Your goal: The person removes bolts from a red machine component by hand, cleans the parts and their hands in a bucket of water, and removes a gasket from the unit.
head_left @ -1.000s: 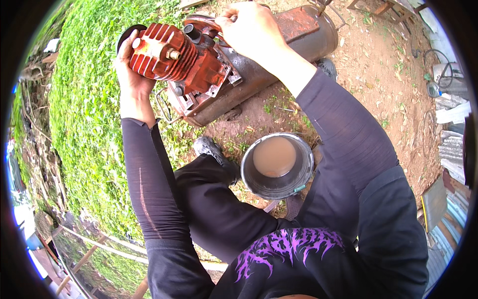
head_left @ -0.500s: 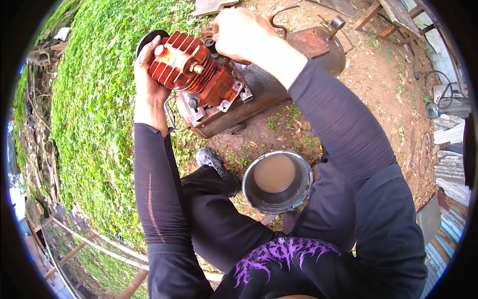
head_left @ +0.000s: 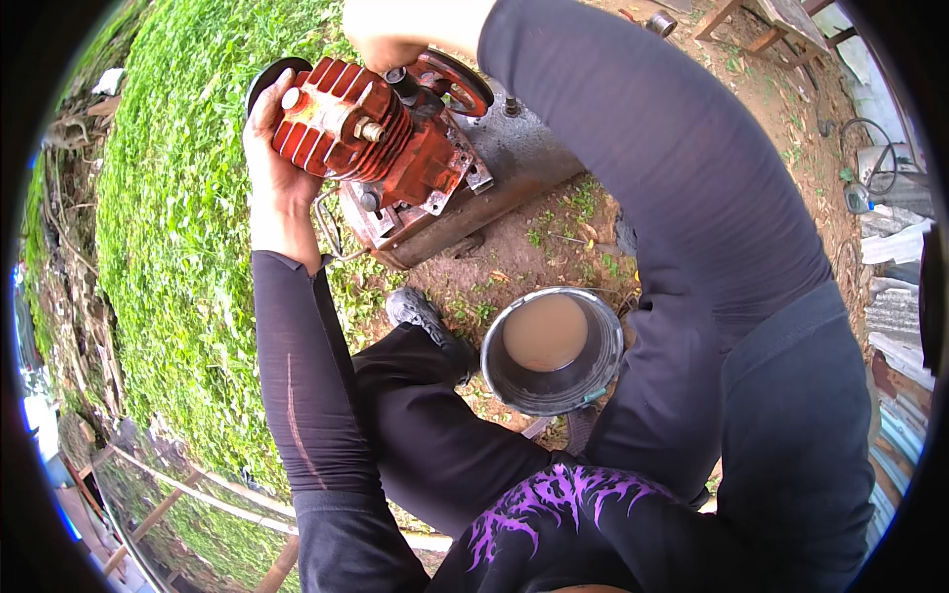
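Observation:
A red finned air compressor pump (head_left: 341,124) sits on a rusty dark tank (head_left: 534,148). My left hand (head_left: 272,163) is wrapped round the finned end of the pump, its fingers partly hidden behind it. Beside those fingers shows the rim of a round black part (head_left: 262,87). At the top edge, my right hand (head_left: 405,30) is curled closed over the pump's far side, next to a short black fitting (head_left: 400,81). It is overexposed and cut off by the frame, so what it holds is hidden. A red pulley wheel (head_left: 465,84) stands just right of it.
A black bucket (head_left: 608,341) of murky brown water stands between my legs. Grass (head_left: 168,247) covers the left side. A wooden bench (head_left: 761,30) stands at the far right, near a coiled cable (head_left: 870,148) and corrugated sheets (head_left: 900,306). A bamboo rail (head_left: 198,484) runs at lower left.
My right hand and forearm have moved left and farther up over the pump, uncovering the red pulley wheel. My left hand keeps its hold; it and the pump appear slightly farther left.

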Demonstrator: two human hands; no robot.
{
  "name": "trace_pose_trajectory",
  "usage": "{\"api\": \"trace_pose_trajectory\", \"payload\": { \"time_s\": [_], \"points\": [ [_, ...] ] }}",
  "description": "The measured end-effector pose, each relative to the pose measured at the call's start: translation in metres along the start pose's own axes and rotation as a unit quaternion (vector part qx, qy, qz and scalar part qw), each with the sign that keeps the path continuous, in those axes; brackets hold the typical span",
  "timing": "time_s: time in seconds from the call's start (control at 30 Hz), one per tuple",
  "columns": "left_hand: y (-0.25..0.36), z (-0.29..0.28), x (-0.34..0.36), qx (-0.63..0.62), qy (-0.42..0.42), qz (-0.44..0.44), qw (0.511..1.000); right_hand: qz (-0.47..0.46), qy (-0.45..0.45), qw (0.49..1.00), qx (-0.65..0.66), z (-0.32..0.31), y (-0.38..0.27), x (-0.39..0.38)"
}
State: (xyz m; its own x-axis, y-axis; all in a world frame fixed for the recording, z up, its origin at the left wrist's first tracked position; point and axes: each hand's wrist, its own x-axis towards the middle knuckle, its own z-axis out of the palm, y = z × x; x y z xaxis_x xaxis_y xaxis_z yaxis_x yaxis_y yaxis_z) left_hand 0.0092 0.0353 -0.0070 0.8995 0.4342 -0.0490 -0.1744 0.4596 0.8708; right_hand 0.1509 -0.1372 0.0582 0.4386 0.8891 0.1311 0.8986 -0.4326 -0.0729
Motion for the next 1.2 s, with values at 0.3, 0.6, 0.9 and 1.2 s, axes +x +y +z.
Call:
{"api": "trace_pose_trajectory", "payload": {
  "time_s": [0.3, 0.6, 0.9, 1.2],
  "points": [
    [0.001, 0.003, 0.0, -0.011, 0.007, 0.003, 1.0, -0.06, -0.001, 0.998, 0.009, 0.033, 0.012, 0.014],
    [0.0, 0.002, -0.002, -0.005, 0.0, 0.005, 1.0, 0.073, 0.113, 0.98, 0.144, 0.045, 0.004, -0.062],
    [-0.002, -0.002, 0.003, 0.027, 0.036, 0.004, 0.999, 0.122, 0.237, 0.941, 0.21, 0.057, 0.014, -0.068],
    [-0.002, -0.001, 0.001, 0.017, 0.007, 0.012, 1.0, 0.072, 0.203, 0.972, 0.093, 0.051, 0.003, -0.055]
  ]
}}
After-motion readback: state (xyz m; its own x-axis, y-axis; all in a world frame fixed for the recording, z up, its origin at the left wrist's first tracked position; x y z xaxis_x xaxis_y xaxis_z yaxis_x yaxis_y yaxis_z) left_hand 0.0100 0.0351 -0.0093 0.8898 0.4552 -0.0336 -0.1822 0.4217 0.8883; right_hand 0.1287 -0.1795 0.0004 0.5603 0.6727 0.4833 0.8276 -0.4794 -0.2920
